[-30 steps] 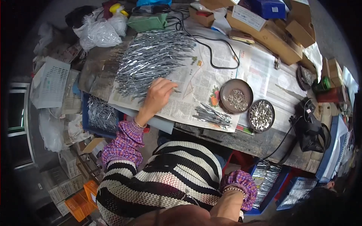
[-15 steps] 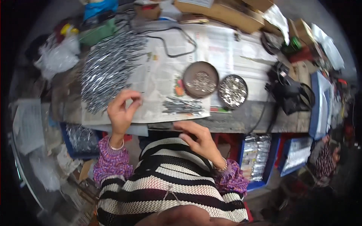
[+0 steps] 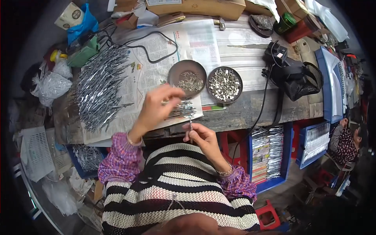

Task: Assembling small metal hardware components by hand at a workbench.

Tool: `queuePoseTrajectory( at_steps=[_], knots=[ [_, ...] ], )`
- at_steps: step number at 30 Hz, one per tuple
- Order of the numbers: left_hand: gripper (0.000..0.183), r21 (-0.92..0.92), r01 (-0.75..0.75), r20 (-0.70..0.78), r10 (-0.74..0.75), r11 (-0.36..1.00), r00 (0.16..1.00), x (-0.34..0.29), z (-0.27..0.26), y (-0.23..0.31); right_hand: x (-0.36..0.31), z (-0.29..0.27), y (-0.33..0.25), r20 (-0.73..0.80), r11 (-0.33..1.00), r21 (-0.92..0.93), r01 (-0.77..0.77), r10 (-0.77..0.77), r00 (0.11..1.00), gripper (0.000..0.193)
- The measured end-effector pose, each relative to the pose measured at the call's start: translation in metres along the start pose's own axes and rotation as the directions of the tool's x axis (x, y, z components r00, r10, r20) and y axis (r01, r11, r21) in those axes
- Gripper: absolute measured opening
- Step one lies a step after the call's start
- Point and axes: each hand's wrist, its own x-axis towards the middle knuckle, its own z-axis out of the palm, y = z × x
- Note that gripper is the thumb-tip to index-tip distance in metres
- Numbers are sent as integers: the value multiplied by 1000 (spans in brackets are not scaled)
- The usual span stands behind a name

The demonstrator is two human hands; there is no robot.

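My right hand (image 3: 203, 140) is closed at the table's front edge, pinching a slim silvery metal piece (image 3: 190, 124) that points up between thumb and fingers. Above the newspaper, my left hand (image 3: 157, 107) is blurred, its thumb and forefinger apart with nothing visible between them. It partly covers a small row of slim metal pieces (image 3: 187, 107) and the near left rim of a brown dish (image 3: 184, 66) of tiny metal parts. Right of that dish stands a second round dish (image 3: 211, 96), full of shiny disc-like bits. A large heap of slim metal pieces (image 3: 103, 84) lies to the left.
A black cable (image 3: 172, 53) loops over the newspaper (image 3: 152, 51). A hammer (image 3: 222, 24) lies farther back. At right are a black mesh bag (image 3: 299, 82) and a blue tray (image 3: 329, 105). Below the table edge stands a blue crate (image 3: 288, 156) of metal pieces. Another person (image 3: 346, 143) sits far right.
My left hand has moved right, from beside the big heap to over the small row. My right hand has dropped slightly and now shows a slim metal piece. The head view has shifted.
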Motion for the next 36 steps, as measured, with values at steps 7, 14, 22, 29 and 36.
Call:
queuePoseTrajectory(
  at_steps=[7,14,22,29,36],
  knots=[
    [19,399,-102,-56,135,911,989,28,17,-48,-4,-5,2,28,993,117,-19,15,999,29],
    [11,413,-143,-49,178,899,983,31,28,-50,-3,-8,8,-11,983,173,-65,68,998,31],
    [10,77,43,-140,-32,996,990,27,17,-38,-3,-10,13,-75,976,202,-77,94,993,32],
    [9,-200,300,-23,-311,933,950,16,11,-37,-1,-10,11,-107,964,251,-89,119,987,35],
    [9,-512,361,160,-327,779,932,-19,16,-16,1,-9,9,-95,958,267,-107,136,986,31]
  ],
)
